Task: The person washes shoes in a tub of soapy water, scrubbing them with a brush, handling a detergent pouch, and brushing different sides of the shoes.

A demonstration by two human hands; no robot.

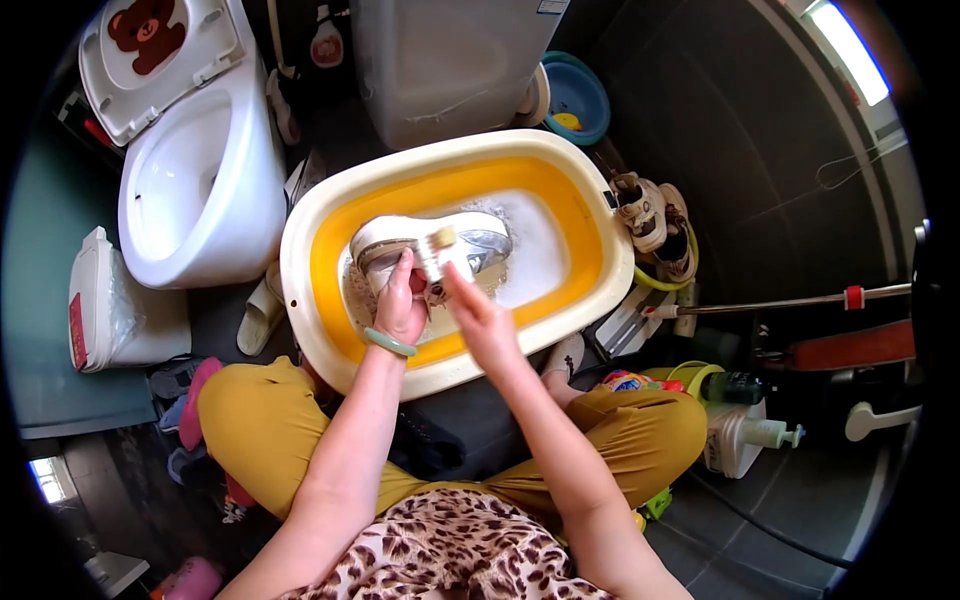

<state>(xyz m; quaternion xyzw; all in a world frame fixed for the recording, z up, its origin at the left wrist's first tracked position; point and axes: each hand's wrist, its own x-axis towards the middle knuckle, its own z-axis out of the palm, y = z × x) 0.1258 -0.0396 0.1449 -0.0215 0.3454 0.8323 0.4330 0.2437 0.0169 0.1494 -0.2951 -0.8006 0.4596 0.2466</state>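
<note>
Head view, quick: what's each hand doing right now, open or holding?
Left hand: closed, holding the shoe over the basin.
Right hand: closed, holding a brush against the shoe; exact finger grip unclear.

A white-and-silver sneaker (392, 234) contrasts with a cream-rimmed, yellow-walled basin (450, 148). Dark leopard spots pattern a pale pink top (450, 545), worn with mustard trousers (258, 430) and a pale green bangle (390, 342).
</note>
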